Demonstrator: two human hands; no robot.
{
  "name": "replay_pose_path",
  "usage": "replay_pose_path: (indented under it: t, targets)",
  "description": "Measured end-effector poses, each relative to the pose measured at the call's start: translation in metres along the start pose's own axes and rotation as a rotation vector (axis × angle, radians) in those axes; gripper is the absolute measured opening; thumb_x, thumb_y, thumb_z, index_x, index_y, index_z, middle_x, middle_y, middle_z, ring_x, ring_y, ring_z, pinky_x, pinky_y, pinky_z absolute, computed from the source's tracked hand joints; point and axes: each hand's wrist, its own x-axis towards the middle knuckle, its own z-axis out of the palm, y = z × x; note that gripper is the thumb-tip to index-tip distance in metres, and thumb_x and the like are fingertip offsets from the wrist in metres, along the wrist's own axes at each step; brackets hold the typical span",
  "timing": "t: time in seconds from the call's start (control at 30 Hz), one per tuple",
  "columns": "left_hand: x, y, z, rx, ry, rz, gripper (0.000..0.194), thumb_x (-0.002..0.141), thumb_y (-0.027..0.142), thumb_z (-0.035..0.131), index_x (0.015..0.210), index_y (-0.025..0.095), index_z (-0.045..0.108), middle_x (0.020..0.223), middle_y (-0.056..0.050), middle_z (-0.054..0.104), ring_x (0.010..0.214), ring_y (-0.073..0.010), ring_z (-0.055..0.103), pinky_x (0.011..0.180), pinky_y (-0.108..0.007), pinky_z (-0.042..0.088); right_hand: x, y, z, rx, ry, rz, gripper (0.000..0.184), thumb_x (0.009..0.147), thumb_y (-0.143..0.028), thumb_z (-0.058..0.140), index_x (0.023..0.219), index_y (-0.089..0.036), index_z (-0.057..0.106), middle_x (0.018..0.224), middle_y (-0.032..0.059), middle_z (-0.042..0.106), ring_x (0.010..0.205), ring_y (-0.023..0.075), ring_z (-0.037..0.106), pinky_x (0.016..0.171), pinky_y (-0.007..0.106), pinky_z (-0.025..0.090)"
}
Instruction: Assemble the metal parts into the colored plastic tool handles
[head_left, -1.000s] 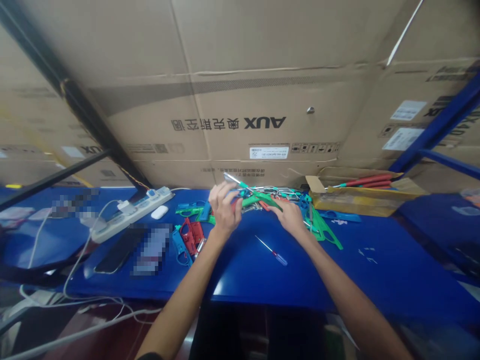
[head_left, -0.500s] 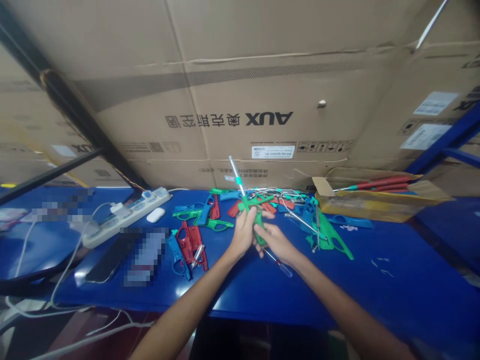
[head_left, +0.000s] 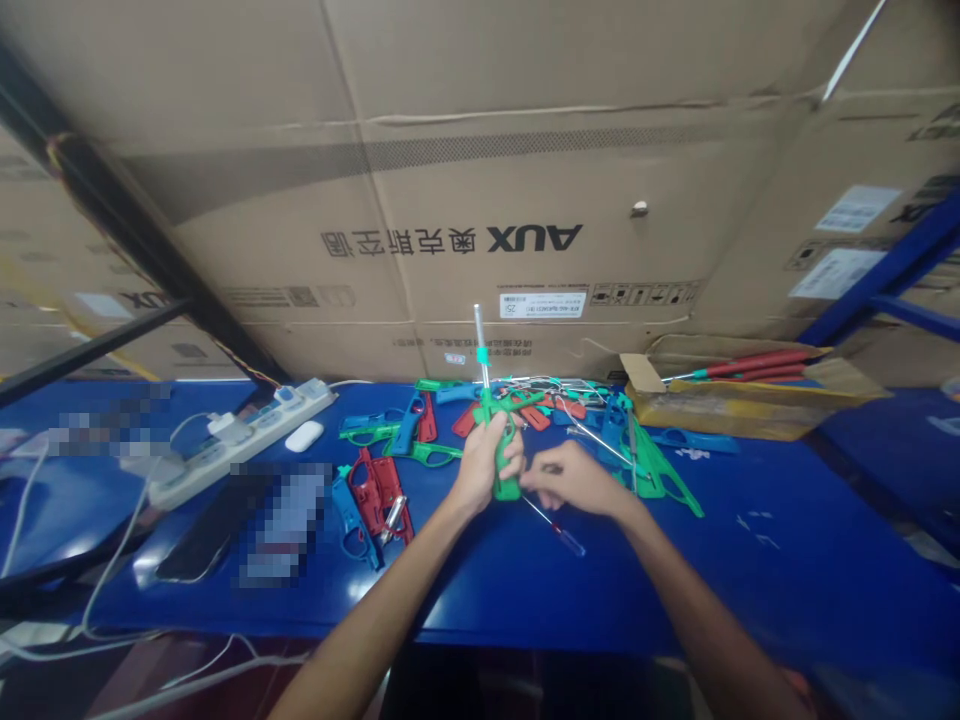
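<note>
My left hand (head_left: pixel 480 462) is closed around the handle of a green long-nosed lighter (head_left: pixel 508 489). The lighter stands nearly upright, its metal tube with a pale green collar pointing up. Just right of the handle is my right hand (head_left: pixel 574 476), fingers curled together; whatever they pinch, if anything, is too small to make out. Below that hand lies a screwdriver (head_left: pixel 568 540) with a clear handle, its shaft partly hidden. Red handle shells (head_left: pixel 381 490) and a blue handle shell (head_left: pixel 354 515) rest to the left. Green shells (head_left: pixel 667 475) lie to the right.
Behind the hands is a pile of coloured shells, metal rods and wires. An open carton (head_left: pixel 720 405) with red-handled pieces stands back right. On the left are a power strip (head_left: pixel 247 440), a white case (head_left: pixel 304 435) and phones. Large cardboard (head_left: pixel 450 180) closes off the back.
My right hand has let go of the lighter's handle and moved slightly right. The lighter is now more upright in my left hand. The view has shifted slightly.
</note>
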Motion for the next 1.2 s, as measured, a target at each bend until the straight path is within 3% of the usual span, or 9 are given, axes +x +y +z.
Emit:
replay_pose_path:
  t: [0.07,0.13,0.23,0.37,0.53,0.67,0.83,1.0,1.2]
  targets:
    - [-0.006,-0.001,-0.001,0.089,-0.111,-0.158,0.045,0.087,0.062,0.065,0.093,0.018,0.054,0.056,0.011,0.040,0.034,-0.0027,0.028,0.033,-0.017,0.034,-0.001,-0.003,-0.018,0.112,0.284,-0.078,0.046,0.085,-0.062,0.065,0.074,-0.018,0.069,0.051,-0.0026,0.059,0.040,0.0097,0.049,0.040,0.022,0.040]
    - [-0.012,-0.006,0.002,0.185,-0.225,-0.300,0.044,0.088,0.061,0.063,0.092,0.019,0.054,0.057,0.011,0.040,0.034,-0.0031,0.028,0.031,-0.016,0.034,0.000,-0.005,-0.029,0.285,0.449,-0.185,0.048,0.083,-0.065,0.065,0.101,-0.021,0.071,0.073,0.0010,0.068,0.051,0.0118,0.056,0.042,0.023,0.042]
    - [-0.018,-0.018,0.012,0.306,-0.313,-0.373,0.042,0.090,0.060,0.060,0.093,0.019,0.054,0.059,0.010,0.040,0.035,-0.0030,0.031,0.030,-0.015,0.032,0.003,-0.005,-0.029,0.451,0.428,-0.255,0.057,0.082,-0.069,0.064,0.114,-0.023,0.070,0.102,0.0088,0.073,0.078,0.0187,0.066,0.053,0.027,0.050]
    - [-0.019,-0.028,0.021,0.395,-0.338,-0.351,0.046,0.089,0.063,0.058,0.093,0.018,0.054,0.060,0.010,0.040,0.035,-0.0031,0.034,0.030,-0.015,0.031,0.004,-0.001,-0.017,0.489,0.478,-0.304,0.044,0.083,-0.064,0.068,0.086,-0.021,0.075,0.103,0.0092,0.074,0.093,0.0226,0.066,0.067,0.030,0.053]
    - [-0.016,-0.027,0.014,0.407,-0.228,-0.272,0.047,0.090,0.065,0.056,0.085,0.019,0.047,0.060,0.010,0.040,0.034,-0.0026,0.032,0.030,-0.015,0.031,0.003,0.004,-0.001,0.488,0.301,-0.139,0.039,0.088,-0.058,0.064,0.096,-0.022,0.077,0.110,0.0081,0.075,0.090,0.0205,0.067,0.048,0.023,0.041]
    - [-0.015,-0.026,0.009,0.429,-0.235,-0.284,0.046,0.091,0.065,0.055,0.090,0.019,0.049,0.060,0.010,0.040,0.034,-0.0029,0.032,0.029,-0.015,0.030,0.003,0.003,-0.001,0.545,0.350,-0.206,0.032,0.085,-0.048,0.073,0.109,-0.027,0.075,0.111,0.0052,0.074,0.098,0.0204,0.066,0.055,0.023,0.045]
    - [-0.016,-0.030,0.009,0.459,-0.229,-0.275,0.045,0.092,0.064,0.054,0.086,0.020,0.045,0.061,0.010,0.040,0.034,-0.0028,0.033,0.030,-0.015,0.030,0.007,0.005,-0.002,0.550,0.414,-0.179,0.038,0.079,-0.059,0.074,0.086,-0.022,0.077,0.094,0.0074,0.075,0.079,0.0190,0.064,0.051,0.025,0.044]
    - [-0.019,-0.028,0.004,0.472,-0.215,-0.249,0.044,0.093,0.063,0.053,0.084,0.021,0.043,0.061,0.010,0.042,0.034,-0.0032,0.035,0.030,-0.015,0.028,0.008,0.006,0.014,0.553,0.410,-0.117,0.043,0.079,-0.063,0.071,0.086,-0.021,0.074,0.091,0.0067,0.073,0.064,0.0141,0.056,0.040,0.021,0.028]
    - [-0.019,-0.029,0.010,0.333,-0.203,-0.280,0.047,0.089,0.064,0.059,0.082,0.020,0.044,0.058,0.010,0.041,0.033,-0.0030,0.033,0.031,-0.016,0.030,0.007,0.004,0.022,0.506,0.431,-0.112,0.043,0.086,-0.061,0.065,0.086,-0.019,0.071,0.094,0.0063,0.074,0.062,0.0110,0.055,0.043,0.020,0.032]
